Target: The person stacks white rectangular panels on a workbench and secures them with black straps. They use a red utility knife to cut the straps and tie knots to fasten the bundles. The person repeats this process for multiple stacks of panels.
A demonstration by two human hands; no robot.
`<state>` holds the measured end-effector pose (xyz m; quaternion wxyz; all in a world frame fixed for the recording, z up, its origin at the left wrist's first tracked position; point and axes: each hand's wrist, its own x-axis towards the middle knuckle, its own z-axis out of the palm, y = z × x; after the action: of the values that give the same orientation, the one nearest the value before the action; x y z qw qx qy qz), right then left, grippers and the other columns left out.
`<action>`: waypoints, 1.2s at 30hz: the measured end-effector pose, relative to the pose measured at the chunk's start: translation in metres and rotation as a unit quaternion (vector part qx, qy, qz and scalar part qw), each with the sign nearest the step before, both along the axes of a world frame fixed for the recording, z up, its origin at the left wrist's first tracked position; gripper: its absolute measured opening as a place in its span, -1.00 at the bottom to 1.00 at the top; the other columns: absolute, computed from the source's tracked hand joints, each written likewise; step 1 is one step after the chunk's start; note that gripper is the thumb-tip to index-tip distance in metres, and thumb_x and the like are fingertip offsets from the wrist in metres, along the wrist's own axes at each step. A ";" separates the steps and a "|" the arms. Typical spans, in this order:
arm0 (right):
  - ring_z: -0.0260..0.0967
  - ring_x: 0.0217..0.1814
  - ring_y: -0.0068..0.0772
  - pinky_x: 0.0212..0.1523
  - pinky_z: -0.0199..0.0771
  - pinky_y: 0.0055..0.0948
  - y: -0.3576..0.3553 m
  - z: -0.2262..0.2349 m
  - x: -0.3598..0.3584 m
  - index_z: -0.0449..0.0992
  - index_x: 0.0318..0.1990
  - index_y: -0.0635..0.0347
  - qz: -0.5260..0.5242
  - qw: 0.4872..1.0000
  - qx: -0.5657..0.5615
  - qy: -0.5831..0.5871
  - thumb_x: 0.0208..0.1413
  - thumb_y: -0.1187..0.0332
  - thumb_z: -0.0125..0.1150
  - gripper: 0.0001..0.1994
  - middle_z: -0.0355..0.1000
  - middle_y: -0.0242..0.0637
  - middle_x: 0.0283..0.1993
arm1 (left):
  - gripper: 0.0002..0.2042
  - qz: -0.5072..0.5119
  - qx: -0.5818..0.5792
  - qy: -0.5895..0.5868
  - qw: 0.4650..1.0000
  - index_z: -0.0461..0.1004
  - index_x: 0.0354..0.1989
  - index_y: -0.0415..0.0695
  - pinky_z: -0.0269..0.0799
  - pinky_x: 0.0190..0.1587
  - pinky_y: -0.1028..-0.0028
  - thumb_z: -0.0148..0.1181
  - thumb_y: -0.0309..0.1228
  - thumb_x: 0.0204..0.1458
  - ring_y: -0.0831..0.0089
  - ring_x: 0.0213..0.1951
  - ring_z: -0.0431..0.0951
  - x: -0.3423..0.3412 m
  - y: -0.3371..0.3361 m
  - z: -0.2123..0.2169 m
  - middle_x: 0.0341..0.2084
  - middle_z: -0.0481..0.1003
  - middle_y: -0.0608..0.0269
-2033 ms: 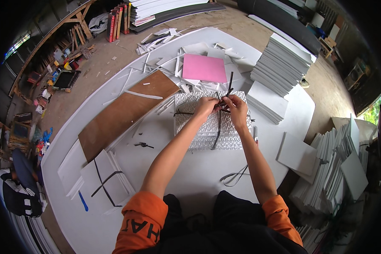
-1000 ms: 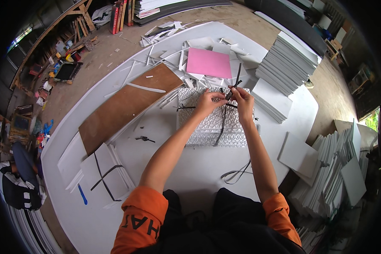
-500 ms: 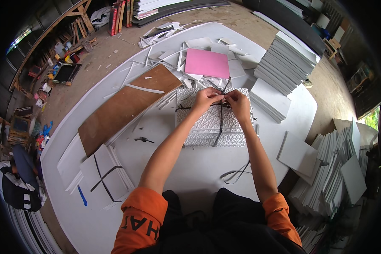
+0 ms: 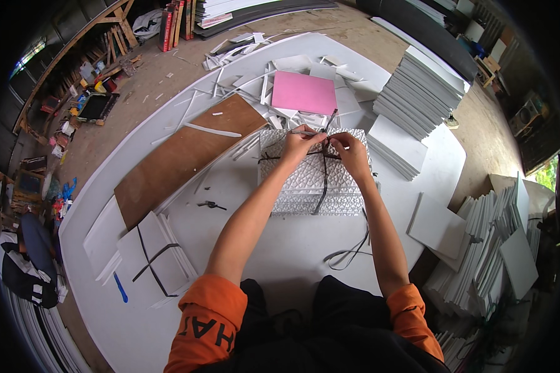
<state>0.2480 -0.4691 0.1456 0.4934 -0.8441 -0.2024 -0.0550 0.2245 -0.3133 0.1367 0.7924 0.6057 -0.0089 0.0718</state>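
Note:
A bundle of silvery, bumpy-textured sheets (image 4: 292, 176) lies on the white table in front of me, crossed by a black strap (image 4: 325, 180). Over the crossing, my left hand (image 4: 298, 147) is closed in a pinch on the strap; a thin greyish strip shows above its fingers, too small to make out. Close beside it, my right hand (image 4: 351, 153) pinches the strap near the knot, thumb and fingers together. One strap end sticks up beyond the fingertips. Part of the knot is hidden by my fingers. A loose length of black strap (image 4: 348, 253) curls by my right forearm.
A brown board (image 4: 186, 165) and a strapped white bundle (image 4: 155, 252) lie left, with a blue cutter (image 4: 120, 287). Beyond the bundle sits a pink sheet (image 4: 305, 92) among white offcuts. Tall stacks of white panels (image 4: 417, 93) stand right, more (image 4: 479, 248) beside the table.
My hands have drawn slightly apart at the knot. The left hand now shows a thin strip above its fingers, and the upright strap end has shifted a little.

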 end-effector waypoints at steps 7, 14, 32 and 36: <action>0.36 -0.24 -0.27 -0.26 0.32 -0.40 0.007 0.008 -0.012 0.50 -0.43 0.24 -0.013 0.995 -0.027 0.091 -0.13 0.34 0.22 -0.84 0.42 -0.12 -0.23 | -0.82 0.032 0.024 0.016 0.999 0.42 -0.47 -0.22 0.31 -0.33 0.61 0.29 -0.43 -0.20 0.62 -0.43 0.44 0.002 0.002 -0.005 -0.50 0.49 0.26; 0.22 -0.11 -0.29 0.03 -0.04 -0.12 0.010 0.016 -0.024 0.37 -0.37 0.16 -0.055 0.926 -0.146 -0.343 -0.10 0.49 0.11 -0.90 0.39 -0.41 -0.26 | -0.78 -0.042 0.182 0.048 0.981 0.46 -0.42 -0.26 0.35 -0.36 0.60 0.31 -0.45 -0.25 0.62 -0.43 0.47 0.015 0.016 -0.001 -0.51 0.51 0.27; 0.15 -0.07 -0.27 -0.06 0.08 -0.25 0.013 0.010 -0.016 0.43 -0.28 0.08 -0.058 0.943 -0.144 -0.293 -0.22 0.46 0.20 -0.75 0.29 -0.42 -0.16 | -0.77 -0.146 0.106 0.009 0.984 0.42 -0.24 -0.24 0.25 -0.14 0.56 0.08 -0.34 0.00 0.59 -0.27 0.41 0.001 0.019 0.003 -0.39 0.47 0.32; 0.14 -0.06 -0.26 0.00 0.14 -0.33 0.012 0.017 -0.012 0.49 -0.20 -0.03 0.061 0.951 -0.088 -0.289 -0.24 0.53 0.19 -0.65 0.30 -0.43 -0.11 | -0.77 -0.157 0.091 0.030 0.983 0.40 -0.21 -0.20 0.22 -0.09 0.53 0.05 -0.33 0.02 0.59 -0.21 0.38 0.005 0.025 0.001 -0.34 0.45 0.33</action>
<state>0.2356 -0.4574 0.1625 0.3402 -0.8180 -0.3917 -0.2485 0.2297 -0.2885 0.1373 0.7355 0.6680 -0.0863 -0.0729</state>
